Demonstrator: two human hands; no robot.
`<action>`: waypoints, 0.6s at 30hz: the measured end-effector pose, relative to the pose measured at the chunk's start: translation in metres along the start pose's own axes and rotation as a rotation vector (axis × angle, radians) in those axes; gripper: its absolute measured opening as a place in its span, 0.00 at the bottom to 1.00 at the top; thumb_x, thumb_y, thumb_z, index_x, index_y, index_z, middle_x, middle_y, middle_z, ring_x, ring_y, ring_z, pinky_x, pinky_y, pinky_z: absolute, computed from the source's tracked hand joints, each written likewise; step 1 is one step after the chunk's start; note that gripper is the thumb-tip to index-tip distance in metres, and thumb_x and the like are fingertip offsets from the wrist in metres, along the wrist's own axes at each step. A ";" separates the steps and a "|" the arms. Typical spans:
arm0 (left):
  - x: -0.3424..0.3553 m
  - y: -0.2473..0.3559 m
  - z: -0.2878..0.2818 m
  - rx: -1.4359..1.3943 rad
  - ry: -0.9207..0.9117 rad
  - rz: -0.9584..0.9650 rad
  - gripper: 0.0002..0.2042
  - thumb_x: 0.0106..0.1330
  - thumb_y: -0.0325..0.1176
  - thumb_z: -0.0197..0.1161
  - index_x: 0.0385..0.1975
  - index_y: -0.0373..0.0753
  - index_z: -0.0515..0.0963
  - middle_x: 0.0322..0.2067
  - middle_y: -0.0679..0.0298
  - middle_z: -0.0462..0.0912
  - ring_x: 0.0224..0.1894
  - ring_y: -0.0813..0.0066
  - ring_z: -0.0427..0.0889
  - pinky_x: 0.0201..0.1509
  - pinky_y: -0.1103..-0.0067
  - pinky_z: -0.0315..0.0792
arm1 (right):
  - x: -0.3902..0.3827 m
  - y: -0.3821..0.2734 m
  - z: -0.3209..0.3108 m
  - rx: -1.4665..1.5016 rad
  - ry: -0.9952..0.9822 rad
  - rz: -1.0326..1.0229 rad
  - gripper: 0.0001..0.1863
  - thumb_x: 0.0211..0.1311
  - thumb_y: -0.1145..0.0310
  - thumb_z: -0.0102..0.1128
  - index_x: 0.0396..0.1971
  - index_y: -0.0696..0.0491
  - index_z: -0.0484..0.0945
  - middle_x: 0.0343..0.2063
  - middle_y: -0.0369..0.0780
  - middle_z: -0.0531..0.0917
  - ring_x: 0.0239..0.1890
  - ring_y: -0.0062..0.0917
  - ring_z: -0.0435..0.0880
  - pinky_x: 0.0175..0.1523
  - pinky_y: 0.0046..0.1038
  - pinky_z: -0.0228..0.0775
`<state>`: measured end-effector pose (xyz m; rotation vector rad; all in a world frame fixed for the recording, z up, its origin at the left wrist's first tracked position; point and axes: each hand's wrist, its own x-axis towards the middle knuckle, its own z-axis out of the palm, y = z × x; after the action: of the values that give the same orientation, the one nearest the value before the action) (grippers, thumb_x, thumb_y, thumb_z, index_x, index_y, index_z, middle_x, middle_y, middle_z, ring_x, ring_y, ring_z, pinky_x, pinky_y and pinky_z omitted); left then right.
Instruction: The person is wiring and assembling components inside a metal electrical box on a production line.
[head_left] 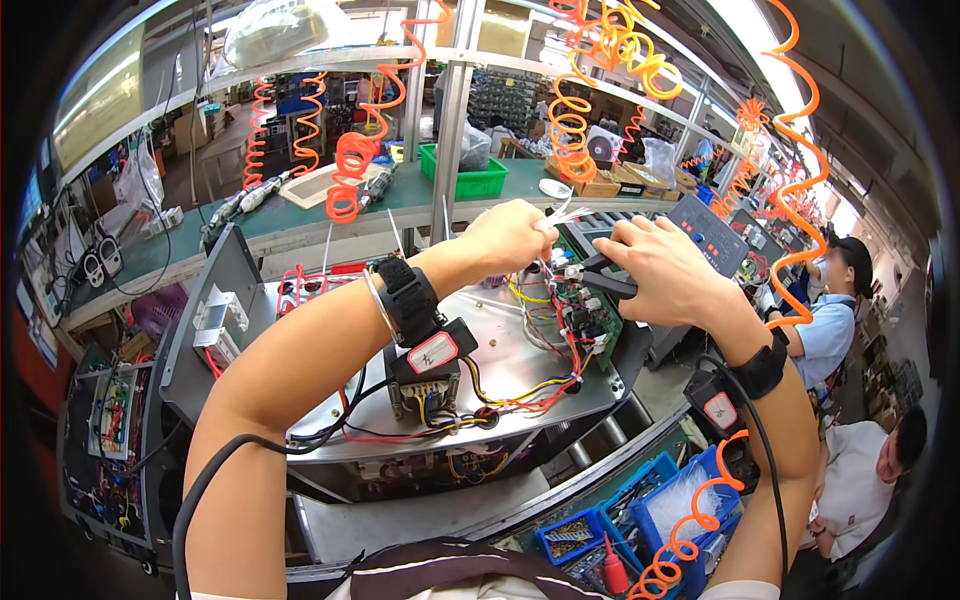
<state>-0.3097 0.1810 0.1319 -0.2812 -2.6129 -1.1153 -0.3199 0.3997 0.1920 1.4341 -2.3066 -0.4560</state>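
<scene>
My left hand (505, 237) is closed on a bundle of thin white cable ties (568, 214), whose ends fan out past the fingers. My right hand (668, 268) grips black-handled pliers (608, 278); their jaws point left toward the wiring and their exact type is partly hidden. Both hands are above the far right part of an open metal chassis (485, 335). Beneath the pliers stands a green circuit board (598, 318) with red, white and yellow wires (540, 385) running from it. A transformer (425, 392) is mounted near the chassis front.
Blue parts bins (625, 515) and a red bottle (614, 570) are at front right. Orange coiled hoses (800, 180) hang overhead. A green crate (465, 178) stands on the back bench. Another wired unit (110, 450) is at left. Two people (835, 320) are at right.
</scene>
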 end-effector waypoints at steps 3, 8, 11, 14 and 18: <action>0.002 0.005 0.000 -0.035 -0.018 -0.011 0.14 0.61 0.39 0.54 0.18 0.38 0.78 0.18 0.63 0.76 0.25 0.75 0.72 0.32 0.76 0.65 | 0.006 -0.001 0.000 0.001 -0.037 -0.017 0.26 0.36 0.64 0.62 0.41 0.57 0.76 0.36 0.43 0.75 0.46 0.33 0.72 0.50 0.33 0.63; 0.009 0.001 -0.002 0.000 -0.023 0.037 0.15 0.62 0.40 0.53 0.19 0.38 0.78 0.18 0.62 0.75 0.24 0.73 0.71 0.31 0.76 0.65 | 0.011 0.001 -0.001 0.016 -0.131 -0.029 0.22 0.36 0.65 0.63 0.37 0.57 0.77 0.32 0.42 0.76 0.40 0.33 0.77 0.44 0.32 0.69; 0.019 -0.010 -0.008 0.020 -0.010 0.059 0.16 0.62 0.41 0.52 0.18 0.37 0.77 0.18 0.62 0.76 0.22 0.72 0.72 0.29 0.75 0.65 | 0.010 0.004 -0.003 -0.010 -0.096 -0.062 0.25 0.34 0.66 0.63 0.40 0.56 0.76 0.29 0.40 0.75 0.37 0.33 0.76 0.42 0.34 0.69; 0.024 -0.032 -0.024 0.105 -0.106 0.051 0.17 0.63 0.41 0.51 0.18 0.36 0.76 0.18 0.62 0.78 0.22 0.71 0.74 0.29 0.74 0.67 | 0.023 0.006 -0.015 -0.031 -0.085 -0.083 0.25 0.35 0.65 0.64 0.39 0.56 0.77 0.30 0.40 0.75 0.38 0.34 0.76 0.42 0.33 0.69; 0.026 -0.053 -0.017 0.281 -0.405 -0.139 0.15 0.63 0.38 0.48 0.20 0.37 0.77 0.18 0.64 0.80 0.18 0.73 0.78 0.26 0.75 0.71 | 0.055 0.001 -0.009 -0.122 -0.213 -0.160 0.18 0.35 0.65 0.63 0.31 0.56 0.80 0.32 0.41 0.78 0.42 0.32 0.77 0.46 0.32 0.68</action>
<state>-0.3460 0.1340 0.1166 -0.2928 -3.1461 -0.7778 -0.3384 0.3499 0.2087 1.5832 -2.2856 -0.8178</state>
